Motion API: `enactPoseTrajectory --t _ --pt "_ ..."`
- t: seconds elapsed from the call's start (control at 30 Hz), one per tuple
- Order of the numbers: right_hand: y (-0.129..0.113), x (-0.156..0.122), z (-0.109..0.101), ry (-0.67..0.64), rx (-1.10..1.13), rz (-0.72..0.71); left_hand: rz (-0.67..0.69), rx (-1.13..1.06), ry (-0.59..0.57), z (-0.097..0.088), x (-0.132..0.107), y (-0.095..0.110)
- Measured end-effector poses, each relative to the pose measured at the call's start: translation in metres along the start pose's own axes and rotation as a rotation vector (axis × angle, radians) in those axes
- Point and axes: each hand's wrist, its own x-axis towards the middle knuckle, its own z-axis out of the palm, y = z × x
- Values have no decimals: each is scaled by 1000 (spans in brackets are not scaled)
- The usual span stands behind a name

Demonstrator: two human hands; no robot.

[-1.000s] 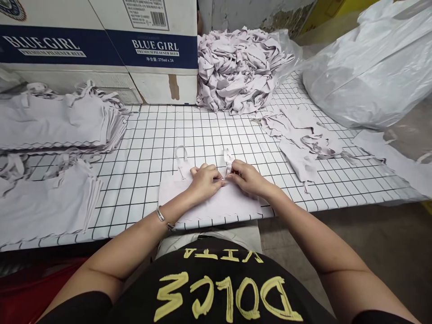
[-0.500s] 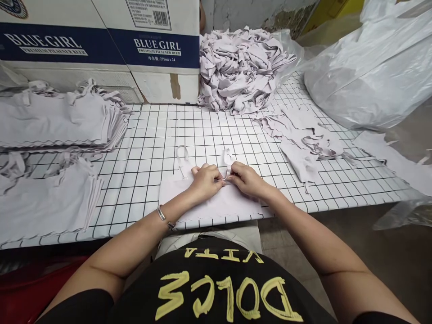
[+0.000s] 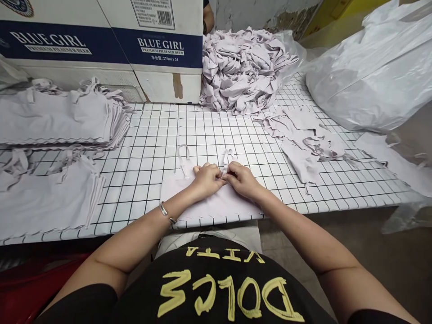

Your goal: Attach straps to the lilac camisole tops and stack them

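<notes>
A pale lilac camisole top (image 3: 216, 207) lies flat at the near edge of the grid-patterned table (image 3: 209, 130). My left hand (image 3: 206, 179) and my right hand (image 3: 240, 179) meet over its upper edge. Both pinch the base of its right strap (image 3: 227, 158), fingers curled and pressed together. The left strap (image 3: 182, 157) lies loose in a loop on the table. A metal bangle sits on my left wrist.
Two stacks of flat lilac tops (image 3: 60, 121) lie at the left. A jumbled heap of the same garments (image 3: 243, 67) sits at the back, loose ones (image 3: 303, 144) to the right. Cardboard boxes (image 3: 101, 40) stand behind; a big plastic bag (image 3: 371, 72) fills the right.
My hands have stayed together at the right strap. The strap now stands up in a small arch between my fingers. The view shifted slightly.
</notes>
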Motion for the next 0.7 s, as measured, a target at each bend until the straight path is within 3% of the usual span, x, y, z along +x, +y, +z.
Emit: enactPoseTrajectory --t 0.1,0.2,0.3,0.37,0.43,0.53,0.6,0.7 --pt "-5 9 4 -9 252 142 12 75 -41 -1 2 0" --pt "-5 25 0 109 411 248 81 190 -14 -5 -10 0" --pt "0 28 -20 336 152 272 70 306 141 -18 -45 -9" --pt "2 12 -37 435 -162 311 -67 386 253 -30 -77 -24" --pt "1 -17 -50 360 -367 455 -270 466 312 -40 -108 -40" --pt "-6 -64 -52 93 -396 647 -476 530 288 -44 -137 -55" --pt "-10 -85 -46 60 -349 679 -478 486 244 -41 -141 -55" --pt "-15 -95 -42 170 -39 709 -428 196 251 -39 -133 -46"
